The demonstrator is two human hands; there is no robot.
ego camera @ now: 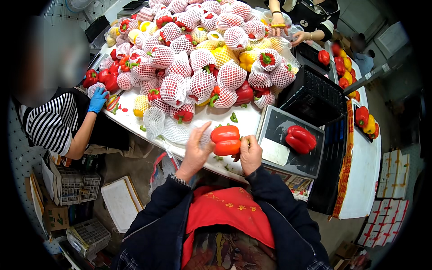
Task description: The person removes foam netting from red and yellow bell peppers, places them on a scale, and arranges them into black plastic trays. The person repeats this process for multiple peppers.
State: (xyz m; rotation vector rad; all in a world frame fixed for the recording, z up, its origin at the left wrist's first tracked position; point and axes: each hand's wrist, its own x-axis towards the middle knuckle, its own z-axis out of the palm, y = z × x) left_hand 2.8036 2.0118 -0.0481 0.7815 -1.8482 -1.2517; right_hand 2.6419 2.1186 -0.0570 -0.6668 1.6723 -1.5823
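An orange-red bell pepper (pixel 225 140) is held above the white table by my right hand (pixel 251 154), whose thumb and fingers close on its stem end. Something small and dark shows under those fingers, too hidden to name. My left hand (pixel 196 151) is beside the pepper's other end, fingers spread; whether it touches the pepper is unclear. Behind it lie empty white foam net sleeves (pixel 175 131). To the right of my right hand, a red bell pepper (pixel 300 139) rests on the dark plate of a scale (pixel 275 119), next to a white card (pixel 275 151).
A heap of net-sleeved peppers (pixel 202 57) covers the table (pixel 126 116). A black crate (pixel 314 96) stands behind the scale. A co-worker's gloved hand (pixel 97 100) holds a sleeved pepper at left; another person's hands (pixel 285 32) work at the far side. Green stem scraps (pixel 234 117) lie about.
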